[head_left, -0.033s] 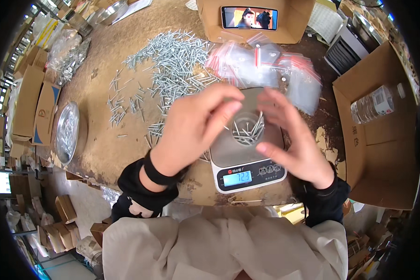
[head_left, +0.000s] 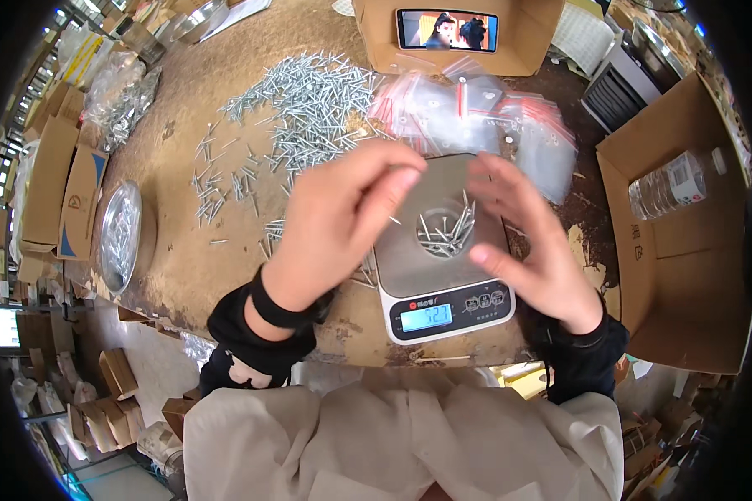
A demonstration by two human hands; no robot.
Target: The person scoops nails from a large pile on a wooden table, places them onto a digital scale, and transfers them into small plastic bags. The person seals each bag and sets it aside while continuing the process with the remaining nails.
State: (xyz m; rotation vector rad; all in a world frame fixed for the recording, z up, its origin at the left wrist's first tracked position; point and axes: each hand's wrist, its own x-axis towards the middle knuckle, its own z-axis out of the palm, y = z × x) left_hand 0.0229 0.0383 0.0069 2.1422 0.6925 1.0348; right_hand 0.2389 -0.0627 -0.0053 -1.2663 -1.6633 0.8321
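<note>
My left hand (head_left: 342,213) is over the left side of the kitchen scale (head_left: 401,275), fingers curled and pressed together. A silver screw (head_left: 395,220) pokes out just below its fingers; the rest of its grip is hidden. My right hand (head_left: 530,242) stands open at the scale's right, thumb and fingers apart, the fingers blurred. Between the hands, a small clear round cup (head_left: 445,252) with several screws in it sits on the scale's plate. The scale's blue display is lit. Beyond my left hand spreads a large pile of silver screws (head_left: 317,100).
Clear zip bags with red edges (head_left: 443,108) lie behind the scale. A phone (head_left: 447,31) stands in a cardboard box (head_left: 522,58) at the back. To the right is an open carton (head_left: 685,275) holding a plastic bottle (head_left: 668,188). A metal bowl (head_left: 146,238) stands at the left.
My left hand has drawn slightly left and my right hand slightly right, both away from the cup. The scale's display reading has changed.
</note>
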